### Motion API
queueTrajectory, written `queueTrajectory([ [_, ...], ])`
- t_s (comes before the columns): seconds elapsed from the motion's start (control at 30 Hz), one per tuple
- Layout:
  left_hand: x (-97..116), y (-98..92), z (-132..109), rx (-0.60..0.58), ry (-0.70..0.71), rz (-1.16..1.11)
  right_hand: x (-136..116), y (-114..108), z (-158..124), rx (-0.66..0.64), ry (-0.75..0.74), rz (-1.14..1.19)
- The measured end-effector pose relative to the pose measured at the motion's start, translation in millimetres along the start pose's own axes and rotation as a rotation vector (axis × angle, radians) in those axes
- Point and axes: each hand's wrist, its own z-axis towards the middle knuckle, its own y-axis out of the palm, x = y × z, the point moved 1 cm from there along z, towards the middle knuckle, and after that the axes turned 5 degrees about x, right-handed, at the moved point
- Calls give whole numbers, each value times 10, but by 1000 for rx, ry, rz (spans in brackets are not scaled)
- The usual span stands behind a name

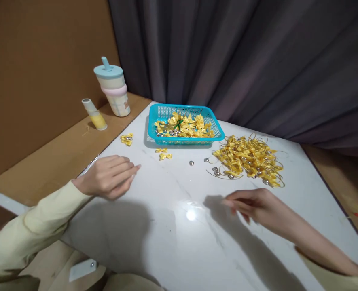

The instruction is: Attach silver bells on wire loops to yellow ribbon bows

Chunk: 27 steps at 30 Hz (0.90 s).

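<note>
My left hand [110, 176] rests over the left side of the white table, fingers extended close together, with no object visible in it. Beyond its fingertips lie two loose yellow ribbon bows [166, 156], and more yellow bows [127, 139] sit near the table's left edge. My right hand [251, 206] hovers at the right, thumb and forefinger pinched together; anything between them is too small to make out. Just past it is a pile of yellow bows with thin cords and silver heart-shaped charms [248, 157]. A single silver heart charm [191, 163] lies between the hands.
A blue plastic basket [186, 141] with yellow bows and silver charms stands at the back. On the brown surface at left are a tumbler with straw [115, 91] and a small yellow-and-clear cylinder [94, 115]. A dark curtain [227, 56] hangs behind the table.
</note>
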Motion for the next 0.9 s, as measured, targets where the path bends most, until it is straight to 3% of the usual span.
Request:
queueTrajectory([
  [0.07, 55, 27, -16, -63, 19, -34, -215, 270, 214, 6, -124, -20],
  [0.17, 165, 24, -48, -263, -93, -82, -437, 654, 473, 17, -267, -34],
  [0.3, 297, -55, -126, -428, -245, -171, -582, 950, 684, 42, -393, -48],
  [0.57, 456, -33, -290, -401, -302, -185, -688, 1192, 843, 65, -486, -196],
  [0.9, 545, 14, -290, -345, -356, -68, -809, 1372, 782, 85, -649, -764],
])
